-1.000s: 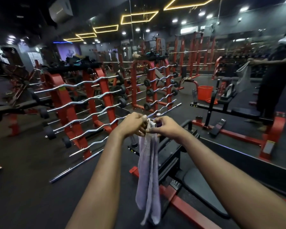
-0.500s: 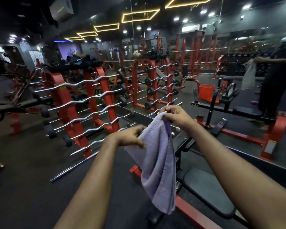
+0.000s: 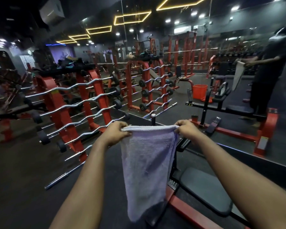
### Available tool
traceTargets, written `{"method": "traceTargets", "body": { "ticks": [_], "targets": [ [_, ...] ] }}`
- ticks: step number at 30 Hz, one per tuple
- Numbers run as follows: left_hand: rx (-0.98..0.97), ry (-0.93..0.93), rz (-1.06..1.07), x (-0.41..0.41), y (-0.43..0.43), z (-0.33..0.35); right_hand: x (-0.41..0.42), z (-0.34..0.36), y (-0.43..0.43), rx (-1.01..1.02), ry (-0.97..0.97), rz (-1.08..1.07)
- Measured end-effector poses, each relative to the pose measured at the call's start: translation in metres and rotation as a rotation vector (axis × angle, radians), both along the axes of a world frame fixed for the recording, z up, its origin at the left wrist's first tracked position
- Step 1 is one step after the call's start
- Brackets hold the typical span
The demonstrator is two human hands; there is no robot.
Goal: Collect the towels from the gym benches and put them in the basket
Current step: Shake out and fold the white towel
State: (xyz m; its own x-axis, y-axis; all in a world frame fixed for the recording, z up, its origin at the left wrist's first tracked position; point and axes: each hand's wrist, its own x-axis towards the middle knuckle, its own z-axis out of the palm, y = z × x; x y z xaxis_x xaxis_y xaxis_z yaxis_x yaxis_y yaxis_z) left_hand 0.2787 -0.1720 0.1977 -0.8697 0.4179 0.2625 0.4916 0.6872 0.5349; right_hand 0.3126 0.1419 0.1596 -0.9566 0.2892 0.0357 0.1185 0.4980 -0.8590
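While left hand (image 3: 117, 133) and right hand (image 3: 187, 131) pinch its top corners, towel (image 3: 147, 162) spread between them.

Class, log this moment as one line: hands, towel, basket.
left hand: grips towel top edge | right hand: grips same edge | towel: hangs spread between them | orange basket: far ahead, towel not inside

Towel (image 3: 147, 164): pale lilac, plain. Basket (image 3: 199, 91): orange-red. Bench (image 3: 206, 190) pad: black; frame red. Rack (image 3: 56, 103): red. Bars (image 3: 82, 105): chrome. Floor (image 3: 15, 179): dark grey.
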Motion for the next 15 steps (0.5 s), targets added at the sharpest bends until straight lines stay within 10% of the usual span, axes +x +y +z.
{"method": "traceTargets", "body": {
  "ticks": [5, 9, 15],
  "targets": [
    [-0.161, -0.02, -0.146, -0.006, -0.016, 0.06, 0.009, 0.056, -0.006, 0.054, 0.07, 0.137],
    [0.57, 0.268, 0.015, -0.016, -0.009, 0.114, 0.006, 0.117, -0.011, -0.372, 0.579, 0.094],
    [0.283, -0.197, -0.025, -0.019, 0.026, -0.009, 0.008, 0.01, -0.035, -0.45, 0.094, 0.145]
  ]
}}
